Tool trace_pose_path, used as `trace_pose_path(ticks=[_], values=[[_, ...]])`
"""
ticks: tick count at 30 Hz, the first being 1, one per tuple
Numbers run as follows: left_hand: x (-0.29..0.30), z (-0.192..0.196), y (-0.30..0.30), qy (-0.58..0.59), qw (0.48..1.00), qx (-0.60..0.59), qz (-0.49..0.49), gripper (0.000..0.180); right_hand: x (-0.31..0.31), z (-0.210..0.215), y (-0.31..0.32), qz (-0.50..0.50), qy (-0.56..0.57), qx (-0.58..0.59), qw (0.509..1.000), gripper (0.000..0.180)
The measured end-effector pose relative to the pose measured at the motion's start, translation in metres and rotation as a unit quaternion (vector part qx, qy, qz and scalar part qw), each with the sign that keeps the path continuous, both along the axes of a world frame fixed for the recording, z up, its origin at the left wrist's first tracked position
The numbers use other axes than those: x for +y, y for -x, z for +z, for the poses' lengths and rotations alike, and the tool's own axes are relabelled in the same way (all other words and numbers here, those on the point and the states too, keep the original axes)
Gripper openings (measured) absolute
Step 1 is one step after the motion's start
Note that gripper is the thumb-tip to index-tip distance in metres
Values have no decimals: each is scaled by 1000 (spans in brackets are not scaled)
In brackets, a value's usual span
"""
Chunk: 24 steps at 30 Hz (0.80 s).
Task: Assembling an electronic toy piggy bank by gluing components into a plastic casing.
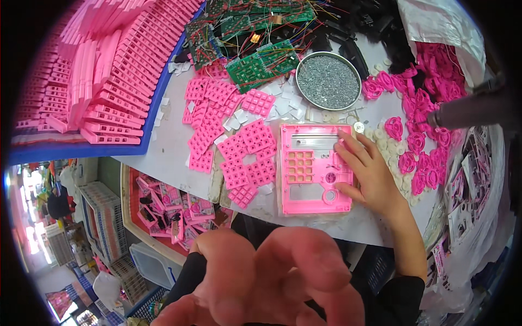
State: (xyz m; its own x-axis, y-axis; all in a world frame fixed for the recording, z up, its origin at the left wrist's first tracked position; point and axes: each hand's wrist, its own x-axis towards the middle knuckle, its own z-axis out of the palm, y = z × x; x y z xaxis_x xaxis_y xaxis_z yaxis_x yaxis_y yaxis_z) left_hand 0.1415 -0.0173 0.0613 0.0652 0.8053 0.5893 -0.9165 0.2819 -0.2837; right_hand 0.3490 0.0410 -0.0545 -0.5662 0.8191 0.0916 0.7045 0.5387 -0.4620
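In front of me a pink plastic housing panel (318, 196) lies flat on a pale pad, with a grid of small openings, a long slot and a round hole. My right hand (372, 176) rests over its right edge, fingers stretched and thumb apart, fingertips on the plastic. Large and close to the camera is my left hand (288, 271), its fingers bent but apart, with nothing visible in them. Left of the panel, pink rubber keypads (253, 138) lie in a loose pile.
Behind are green circuit boards (263, 64) with wires and a round tin of small metal screws (328, 81). Pink ring-shaped parts (416, 142) and white discs spread rightward. A blue bin (138, 148) of stacked pink housings stands left; a tray (130, 209) of pink assemblies sits below.
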Motion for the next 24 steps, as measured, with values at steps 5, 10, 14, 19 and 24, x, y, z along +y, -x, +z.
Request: trace_pose_path(ticks=[5,10,14,19,24], values=[[3,0,1,-9,1000,11,-4,36,-4,1,0,-20,17,-6,1000,77],[0,3,2,-11,1000,7,7,36,-1,1,2,-5,6,-16,1000,76],[7,-13,-2,-65,998,-9,11,43,-1,1,1,-9,13,-20,1000,74],[-1,-12,14,13,991,121,63,43,0,1,0,-7,8,-12,1000,73],[13,-51,22,179,914,358,70,78,-4,7,-1,-14,-6,18,1000,69]])
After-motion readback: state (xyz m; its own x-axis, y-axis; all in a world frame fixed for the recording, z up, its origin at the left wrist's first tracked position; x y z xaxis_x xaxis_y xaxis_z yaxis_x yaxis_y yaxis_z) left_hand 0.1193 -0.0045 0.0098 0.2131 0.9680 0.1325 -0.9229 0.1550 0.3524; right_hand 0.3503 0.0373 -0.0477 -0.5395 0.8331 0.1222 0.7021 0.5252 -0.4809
